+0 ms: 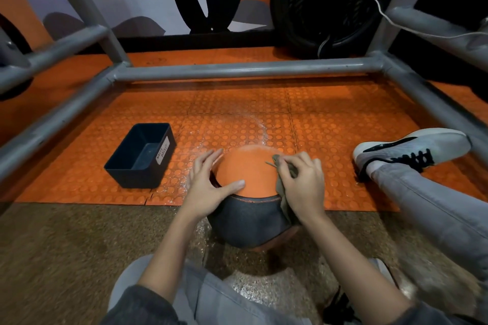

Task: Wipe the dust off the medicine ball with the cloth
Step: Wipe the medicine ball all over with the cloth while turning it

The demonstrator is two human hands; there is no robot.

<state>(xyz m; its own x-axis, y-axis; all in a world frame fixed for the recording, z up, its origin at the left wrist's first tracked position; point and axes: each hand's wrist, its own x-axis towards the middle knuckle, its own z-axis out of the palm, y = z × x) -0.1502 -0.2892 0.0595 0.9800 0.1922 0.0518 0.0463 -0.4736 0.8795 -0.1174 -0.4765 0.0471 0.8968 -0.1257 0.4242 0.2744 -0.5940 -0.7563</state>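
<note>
The wiping step is judged to be under way. The medicine ball [245, 174] is seen at the centre of the frame, resting on the floor where the orange mat [330, 119] meets the speckled brown floor [66, 240]. It is steadied by the left hand [208, 182], whose fingers are spread and laid flat on the ball's left flank, with the thumb set across the top panel; nothing is gripped by it. The cloth [281, 188] is pinched in the curled fingers of the right hand [303, 185] and pressed against the ball's right side, a fold being left to hang along the seam.

A pale film is seen along the far edge of the top panel, so the job is judged unfinished. For the next move, the cloth would probably need to be drawn across that far edge under firm pressure, and the ball turned by the steadying hand so that hidden faces can be reached.

The ball is round and panelled: a grainy orange cap, a dark grey textured band and a stitched seam between them. The cloth is thin, limp and olive-drab, with a frayed thread at its upper corner. The mat is covered in raised round studs and dusted with white powder beyond the ball. A black, rigid, rectangular waste basket [132, 178] is set well apart at centre left
</note>
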